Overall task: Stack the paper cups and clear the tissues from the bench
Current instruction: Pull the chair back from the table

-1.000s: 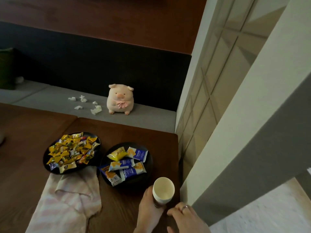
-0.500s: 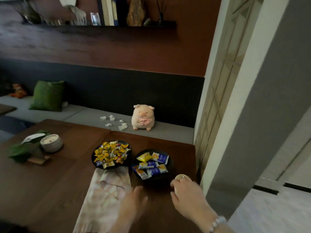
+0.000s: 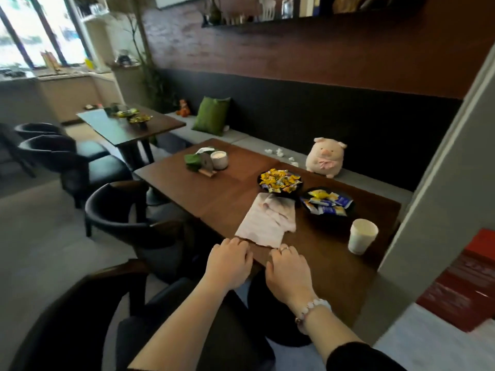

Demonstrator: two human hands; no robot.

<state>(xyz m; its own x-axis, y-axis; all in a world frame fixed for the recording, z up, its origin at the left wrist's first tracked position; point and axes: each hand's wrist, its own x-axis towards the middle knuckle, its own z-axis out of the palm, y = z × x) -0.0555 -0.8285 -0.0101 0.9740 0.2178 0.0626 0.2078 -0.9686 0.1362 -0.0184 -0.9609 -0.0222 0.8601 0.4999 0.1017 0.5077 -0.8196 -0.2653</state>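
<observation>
White paper cup (image 3: 362,236) stands upright at the right of the frame on the wooden table (image 3: 187,194), parked clear of both hands. Crumpled tissues (image 3: 280,153) lie on the grey bench (image 3: 375,184) at upper centre, beside the plush pig (image 3: 325,157). My left hand (image 3: 229,261) and right hand (image 3: 288,269) rest at the table's near edge, loosely curled, holding nothing; probably bracing to stand.

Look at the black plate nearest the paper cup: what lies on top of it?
On the black plate lie blue and yellow snack packets, piled loosely. They cover most of its surface, so anything beneath them cannot be seen. The paper cup stands apart.
</observation>
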